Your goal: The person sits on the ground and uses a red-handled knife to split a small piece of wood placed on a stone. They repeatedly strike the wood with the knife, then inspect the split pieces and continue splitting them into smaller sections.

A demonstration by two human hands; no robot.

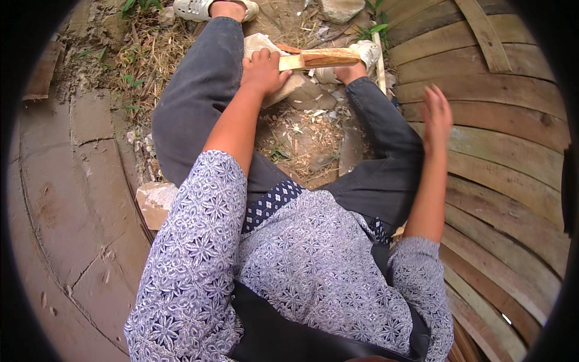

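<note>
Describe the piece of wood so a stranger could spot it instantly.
Find the planks at right, then the left hand, upper centre. The piece of wood extends rightward from it. Unlike the planks, it is short and chunky, orange-brown with a paler, narrower end at the hand.

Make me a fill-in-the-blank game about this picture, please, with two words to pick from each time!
1. The hand that holds the piece of wood is the person's ____ one (left or right).
2. The other hand is raised near wooden planks on the picture's ____ side (left or right).
3. The trousers are dark ____ (grey or red).
4. The shirt is ____ (plain or patterned).

Missing words: left; right; grey; patterned.
</note>
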